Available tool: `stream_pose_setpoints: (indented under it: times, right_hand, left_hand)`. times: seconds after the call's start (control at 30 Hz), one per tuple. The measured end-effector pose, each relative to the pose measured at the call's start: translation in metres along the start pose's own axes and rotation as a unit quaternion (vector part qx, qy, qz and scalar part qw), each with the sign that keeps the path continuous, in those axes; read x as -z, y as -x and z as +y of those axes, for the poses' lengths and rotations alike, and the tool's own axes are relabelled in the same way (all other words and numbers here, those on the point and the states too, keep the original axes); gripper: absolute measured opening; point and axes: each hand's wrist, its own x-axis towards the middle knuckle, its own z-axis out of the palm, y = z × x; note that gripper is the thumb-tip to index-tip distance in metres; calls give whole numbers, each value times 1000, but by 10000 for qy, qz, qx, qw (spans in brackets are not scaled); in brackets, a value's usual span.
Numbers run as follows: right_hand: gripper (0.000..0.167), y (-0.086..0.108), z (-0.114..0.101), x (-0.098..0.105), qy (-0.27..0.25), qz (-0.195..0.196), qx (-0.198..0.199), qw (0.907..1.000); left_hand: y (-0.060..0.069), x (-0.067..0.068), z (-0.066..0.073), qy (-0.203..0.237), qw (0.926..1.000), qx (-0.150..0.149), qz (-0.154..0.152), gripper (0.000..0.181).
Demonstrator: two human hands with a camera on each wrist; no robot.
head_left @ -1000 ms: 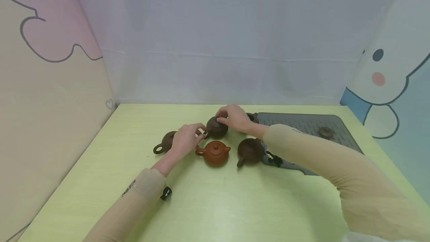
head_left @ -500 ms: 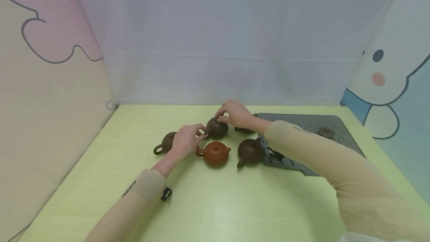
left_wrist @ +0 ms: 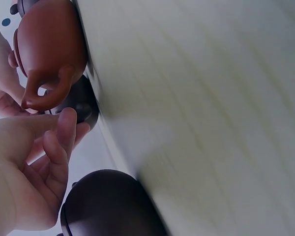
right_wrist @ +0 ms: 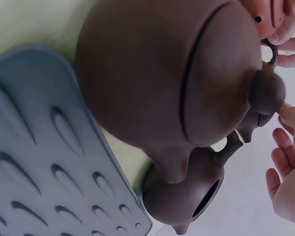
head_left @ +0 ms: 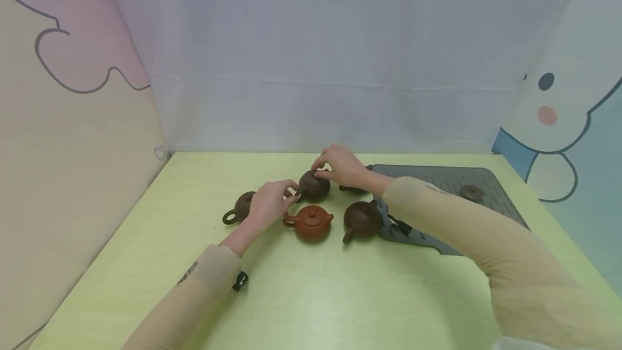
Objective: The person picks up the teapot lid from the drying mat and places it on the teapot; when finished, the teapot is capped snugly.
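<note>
At the back middle stands a small dark brown teapot (head_left: 316,189) with its lid on. My left hand (head_left: 266,201) pinches its handle between thumb and finger, seen also in the right wrist view at the handle (right_wrist: 274,53). My right hand (head_left: 342,166) reaches in from the right and pinches the knob on that teapot's lid with thumb and fingertips. Just in front sits an orange-brown clay teapot (head_left: 312,224), lid on, handle toward the left. Another dark teapot (head_left: 242,205) is partly hidden behind my left hand.
Right of the orange-brown one stands a dark lidded teapot (head_left: 360,219), at the edge of a grey ridged mat (head_left: 423,177). Behind it a dark teapot without a lid (right_wrist: 184,182) is partly covered by my right arm. A loose dark lid (head_left: 471,193) lies on the mat.
My right hand has shifted slightly up and back over the lid, uncovering more of the lidless teapot. My left hand and the teapots stay in place.
</note>
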Motion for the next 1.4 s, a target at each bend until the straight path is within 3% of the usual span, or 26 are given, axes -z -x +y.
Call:
stream_pose_setpoints:
  times: [0.33,0.6,0.9,1.2,1.4]
  right_hand:
    - [24,13,19,8,-437,280,-165,9985]
    - [25,28,43,19,-471,529,-407,9967]
    - [24,52,62,30,-584,810,-779,9919]
    - [23,86,75,44,-360,1361,-907,9859]
    - [21,112,88,46,-135,1896,-864,9780]
  left_hand:
    - [-6,6,1,-80,9999,14,-138,24]
    - [-18,23,5,-329,9989,-289,-145,25]
    - [-36,40,18,-73,9968,-650,-456,25]
    - [-55,32,37,-598,9918,-960,-593,21]
    - [-65,22,51,-609,9889,-1106,-779,21]
